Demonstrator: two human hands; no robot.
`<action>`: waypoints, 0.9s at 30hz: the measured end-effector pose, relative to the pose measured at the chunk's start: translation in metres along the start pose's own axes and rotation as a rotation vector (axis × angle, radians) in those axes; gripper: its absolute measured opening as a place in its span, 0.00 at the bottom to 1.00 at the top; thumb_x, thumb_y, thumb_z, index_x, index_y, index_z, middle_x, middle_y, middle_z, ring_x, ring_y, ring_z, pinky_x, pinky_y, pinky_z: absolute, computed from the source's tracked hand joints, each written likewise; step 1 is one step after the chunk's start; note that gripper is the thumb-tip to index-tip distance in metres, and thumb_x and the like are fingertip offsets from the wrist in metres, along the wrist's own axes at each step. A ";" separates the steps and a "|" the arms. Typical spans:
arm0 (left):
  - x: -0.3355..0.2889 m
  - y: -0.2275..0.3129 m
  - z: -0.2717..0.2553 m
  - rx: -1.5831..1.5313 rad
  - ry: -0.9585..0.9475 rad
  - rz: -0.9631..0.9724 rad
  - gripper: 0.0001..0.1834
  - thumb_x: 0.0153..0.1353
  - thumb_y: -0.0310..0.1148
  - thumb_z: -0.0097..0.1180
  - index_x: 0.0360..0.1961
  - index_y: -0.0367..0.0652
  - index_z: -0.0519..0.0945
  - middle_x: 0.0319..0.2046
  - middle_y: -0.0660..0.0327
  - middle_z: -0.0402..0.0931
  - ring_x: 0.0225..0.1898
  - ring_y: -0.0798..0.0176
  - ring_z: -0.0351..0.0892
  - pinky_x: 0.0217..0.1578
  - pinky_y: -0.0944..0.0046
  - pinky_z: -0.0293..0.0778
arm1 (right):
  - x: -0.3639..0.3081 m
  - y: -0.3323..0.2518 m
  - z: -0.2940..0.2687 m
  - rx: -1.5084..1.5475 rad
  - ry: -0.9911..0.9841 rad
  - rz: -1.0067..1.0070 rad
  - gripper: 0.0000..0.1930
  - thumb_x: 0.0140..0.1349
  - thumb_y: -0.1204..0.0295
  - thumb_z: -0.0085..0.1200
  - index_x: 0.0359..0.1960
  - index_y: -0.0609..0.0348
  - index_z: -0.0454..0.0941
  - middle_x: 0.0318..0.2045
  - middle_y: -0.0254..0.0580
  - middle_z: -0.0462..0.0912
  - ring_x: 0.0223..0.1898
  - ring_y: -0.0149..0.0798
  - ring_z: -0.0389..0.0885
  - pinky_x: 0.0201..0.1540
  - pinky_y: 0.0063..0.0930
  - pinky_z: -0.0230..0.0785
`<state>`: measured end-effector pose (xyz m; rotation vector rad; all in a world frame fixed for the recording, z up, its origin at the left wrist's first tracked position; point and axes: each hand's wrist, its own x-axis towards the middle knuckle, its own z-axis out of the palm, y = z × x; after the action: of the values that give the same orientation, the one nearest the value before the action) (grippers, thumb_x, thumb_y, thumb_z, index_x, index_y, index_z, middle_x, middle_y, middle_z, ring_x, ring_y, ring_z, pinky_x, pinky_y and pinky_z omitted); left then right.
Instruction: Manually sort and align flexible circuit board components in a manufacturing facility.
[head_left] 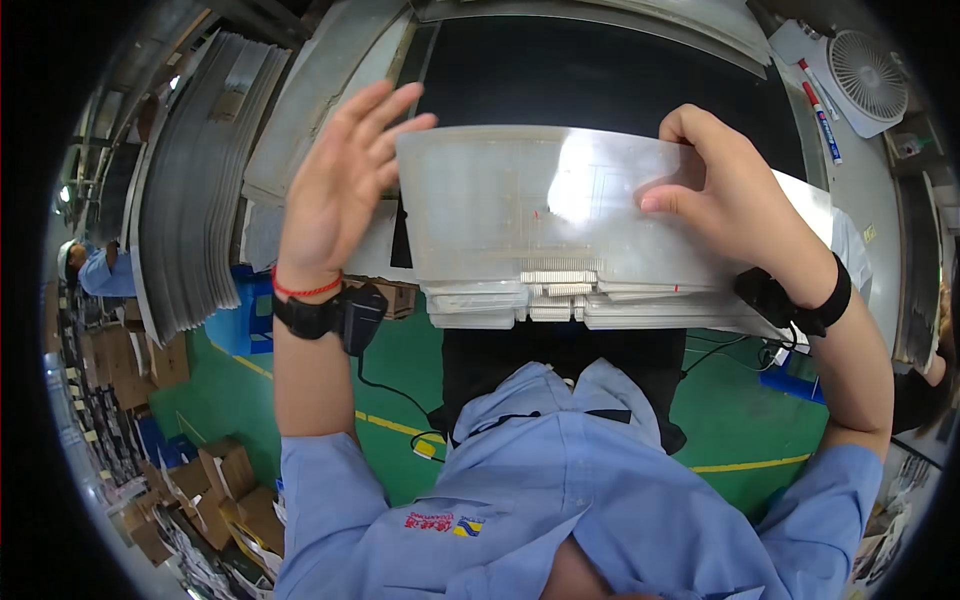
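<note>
A glossy, translucent sheet stands tilted up in front of me, with a bright glare on its middle. My right hand pinches it near its upper right corner, thumb on the near face and fingers over the top edge. Beside the sheet's left edge, my left hand is raised with its fingers apart and holds nothing. Its fingertips come close to the upper left corner; I cannot tell whether they touch. Under the sheet's lower edge lie stacked white, layered pieces, some with ribbed edges.
Behind the sheet spreads a black work surface. Many thin grey sheets stand stacked at the left. A white fan and a marker pen are at the far right. Cardboard boxes sit on the green floor, lower left.
</note>
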<state>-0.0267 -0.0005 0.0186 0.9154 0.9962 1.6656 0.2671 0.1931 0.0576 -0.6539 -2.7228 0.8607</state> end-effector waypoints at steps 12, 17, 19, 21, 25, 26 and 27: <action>0.027 -0.023 0.024 0.157 0.020 -0.124 0.22 0.73 0.29 0.41 0.66 0.33 0.64 0.63 0.45 0.69 0.58 0.58 0.77 0.59 0.61 0.74 | 0.011 0.023 0.003 -0.040 -0.026 -0.080 0.23 0.53 0.63 0.67 0.45 0.68 0.78 0.39 0.54 0.80 0.40 0.51 0.79 0.46 0.36 0.72; 0.023 -0.025 0.033 0.110 0.000 -0.078 0.22 0.74 0.31 0.44 0.65 0.34 0.66 0.61 0.47 0.73 0.56 0.60 0.78 0.58 0.62 0.75 | 0.013 0.024 0.003 -0.068 -0.032 -0.060 0.23 0.53 0.64 0.67 0.46 0.68 0.78 0.40 0.53 0.80 0.41 0.50 0.79 0.46 0.35 0.72; 0.022 -0.027 0.030 0.190 0.041 -0.091 0.21 0.73 0.30 0.45 0.65 0.34 0.66 0.59 0.48 0.74 0.55 0.61 0.79 0.56 0.63 0.75 | 0.014 0.026 0.004 -0.045 -0.024 -0.077 0.23 0.53 0.64 0.67 0.46 0.68 0.78 0.40 0.53 0.80 0.41 0.49 0.80 0.47 0.35 0.72; 0.023 -0.031 0.024 0.224 0.070 -0.100 0.21 0.72 0.28 0.46 0.64 0.34 0.67 0.57 0.50 0.76 0.54 0.63 0.79 0.55 0.64 0.75 | 0.013 0.026 0.002 -0.028 0.000 -0.049 0.23 0.52 0.65 0.68 0.46 0.67 0.79 0.39 0.52 0.80 0.40 0.48 0.80 0.46 0.35 0.72; 0.021 -0.033 0.017 0.143 0.097 -0.105 0.21 0.70 0.26 0.49 0.63 0.33 0.69 0.52 0.54 0.79 0.51 0.65 0.80 0.53 0.66 0.76 | 0.015 0.023 -0.002 -0.013 -0.008 0.003 0.21 0.52 0.66 0.68 0.44 0.65 0.79 0.36 0.49 0.80 0.38 0.44 0.79 0.43 0.33 0.71; 0.021 -0.032 0.018 0.105 0.096 -0.103 0.21 0.70 0.26 0.50 0.63 0.33 0.69 0.51 0.55 0.80 0.51 0.66 0.80 0.53 0.67 0.76 | 0.015 0.023 -0.002 -0.003 -0.004 0.002 0.20 0.52 0.66 0.68 0.44 0.64 0.79 0.35 0.48 0.80 0.37 0.44 0.79 0.43 0.33 0.71; 0.019 -0.031 0.017 0.123 0.085 -0.098 0.21 0.70 0.27 0.50 0.63 0.33 0.69 0.51 0.55 0.80 0.50 0.67 0.80 0.52 0.67 0.76 | 0.015 0.024 -0.002 0.007 0.000 0.002 0.20 0.52 0.67 0.68 0.43 0.64 0.79 0.35 0.48 0.80 0.36 0.43 0.78 0.42 0.33 0.71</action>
<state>-0.0058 0.0281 -0.0011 0.8674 1.1929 1.5860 0.2626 0.2187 0.0462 -0.6551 -2.7181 0.8700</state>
